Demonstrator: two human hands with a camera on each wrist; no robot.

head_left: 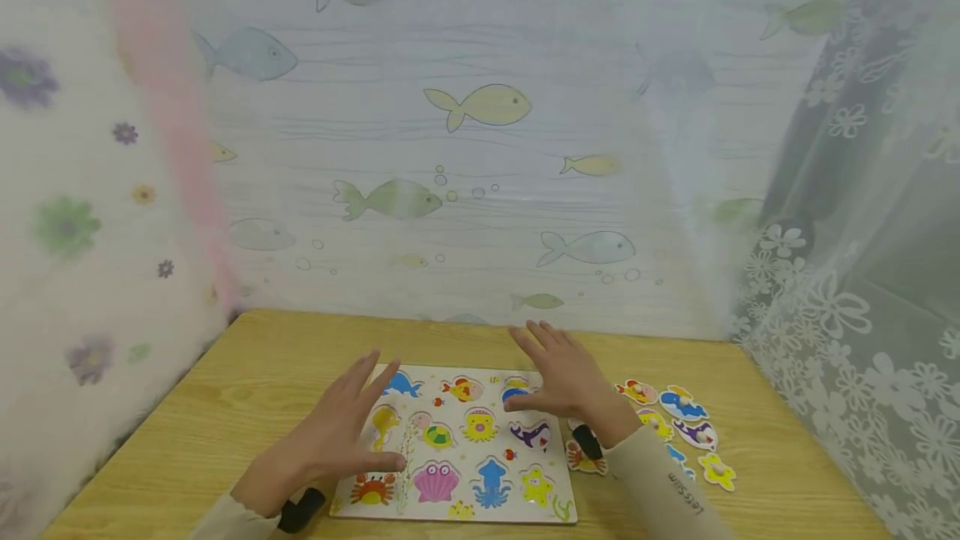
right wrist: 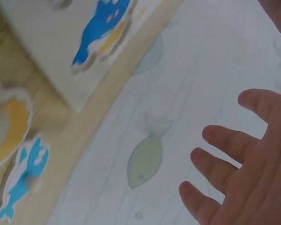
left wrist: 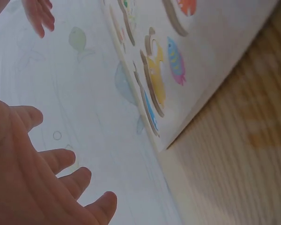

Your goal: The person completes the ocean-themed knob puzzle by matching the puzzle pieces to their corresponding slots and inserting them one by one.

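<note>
A white puzzle board (head_left: 465,451) with sea-animal pictures set in cut-out recesses lies flat on the table. Over its left side, my left hand (head_left: 337,427) is held with fingers spread and thumb stretched inward. My right hand (head_left: 566,382) hovers over the board's upper right corner, its fingers likewise extended. Neither hand holds anything. Both wrist views show spread fingers, with the left hand (left wrist: 33,183) and the right hand (right wrist: 253,159) raised beside the board. To the right lie loose knobbed pieces, among them a crab piece (head_left: 587,462), a yellow starfish piece (head_left: 717,472) and a blue whale piece (head_left: 682,404).
The wooden table (head_left: 187,415) meets a fish-patterned curtain (head_left: 480,157) at the back. A flowered sheet (head_left: 67,290) hangs on the left, and lace netting (head_left: 847,390) on the right. A black strap (head_left: 302,511) sits at the left wrist.
</note>
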